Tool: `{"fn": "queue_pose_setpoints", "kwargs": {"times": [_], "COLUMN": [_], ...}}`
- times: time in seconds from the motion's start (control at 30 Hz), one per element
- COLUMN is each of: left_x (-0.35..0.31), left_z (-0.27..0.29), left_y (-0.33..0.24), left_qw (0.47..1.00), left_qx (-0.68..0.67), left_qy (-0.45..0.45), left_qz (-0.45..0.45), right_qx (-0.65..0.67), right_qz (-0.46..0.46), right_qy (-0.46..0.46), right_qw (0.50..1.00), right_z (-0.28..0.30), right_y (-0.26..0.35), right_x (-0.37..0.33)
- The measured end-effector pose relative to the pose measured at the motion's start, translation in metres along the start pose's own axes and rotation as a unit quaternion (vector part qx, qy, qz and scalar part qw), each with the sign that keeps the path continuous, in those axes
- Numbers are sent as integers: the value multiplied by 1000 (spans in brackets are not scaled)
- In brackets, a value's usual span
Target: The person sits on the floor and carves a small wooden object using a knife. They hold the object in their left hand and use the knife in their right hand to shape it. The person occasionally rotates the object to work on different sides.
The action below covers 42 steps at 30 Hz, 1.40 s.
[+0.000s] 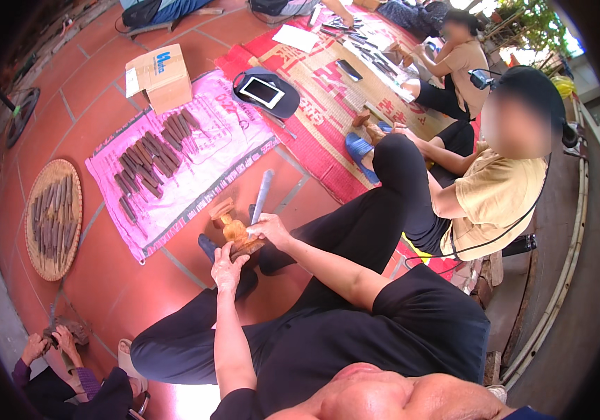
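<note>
Between my legs, just above the tiled floor, is a light-brown wooden piece point(233, 228) with a rounded top and a wider lower part. My left hand point(227, 269) grips its near end, the fingers curled over the wood. A long grey stick point(263, 194) rises tilted from my right hand point(270, 231), which is closed round its lower part against the wood. The stick's lower tip is hidden by my fingers, so its exact kind does not show.
Ahead lies a pink sheet point(209, 147) with rows of dark brown sticks point(151, 159). A cardboard box point(163, 73) and a cap with a phone point(263, 92) stand beyond. Left is a round woven tray point(34, 210) of sticks. A co-worker point(503, 182) sits close right; another person's hands point(55, 343) work lower left.
</note>
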<state>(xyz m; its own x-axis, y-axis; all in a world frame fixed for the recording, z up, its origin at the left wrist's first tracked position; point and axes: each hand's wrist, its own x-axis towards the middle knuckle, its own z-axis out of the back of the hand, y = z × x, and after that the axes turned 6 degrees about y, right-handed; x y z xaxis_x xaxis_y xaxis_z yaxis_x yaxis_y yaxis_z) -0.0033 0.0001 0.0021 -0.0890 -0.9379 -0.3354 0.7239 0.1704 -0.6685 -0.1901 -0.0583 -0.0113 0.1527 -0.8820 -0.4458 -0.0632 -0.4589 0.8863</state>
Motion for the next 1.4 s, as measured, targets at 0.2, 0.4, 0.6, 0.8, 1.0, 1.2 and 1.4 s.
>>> {"fn": "queue_pose_setpoints", "kwargs": {"times": [0.2,0.4,0.6,0.8,1.0,1.2,1.4], "left_x": [-1,-1,-1,-1,0,-1,-2], "left_z": [2,0,1,2,2,1,3], "left_y": [-2,-1,-2,-2,0,-2,-4], "left_qw": [1000,1000,1000,1000,1000,1000,1000], "left_qx": [6,-4,-5,-1,-1,-11,-2], "left_qy": [-1,-7,-10,18,15,-3,-2], "left_qz": [8,0,4,6,7,6,14], "right_qx": [-28,-7,-14,-81,35,-29,89], "right_qz": [3,47,16,21,38,16,-27], "right_qy": [-44,-122,-30,23,2,-4,-81], "right_qw": [999,991,999,996,999,999,992], "right_z": [-5,2,0,12,12,6,10], "right_y": [13,19,16,3,1,4,11], "right_x": [-9,-4,-10,-6,-8,-8,-10]}}
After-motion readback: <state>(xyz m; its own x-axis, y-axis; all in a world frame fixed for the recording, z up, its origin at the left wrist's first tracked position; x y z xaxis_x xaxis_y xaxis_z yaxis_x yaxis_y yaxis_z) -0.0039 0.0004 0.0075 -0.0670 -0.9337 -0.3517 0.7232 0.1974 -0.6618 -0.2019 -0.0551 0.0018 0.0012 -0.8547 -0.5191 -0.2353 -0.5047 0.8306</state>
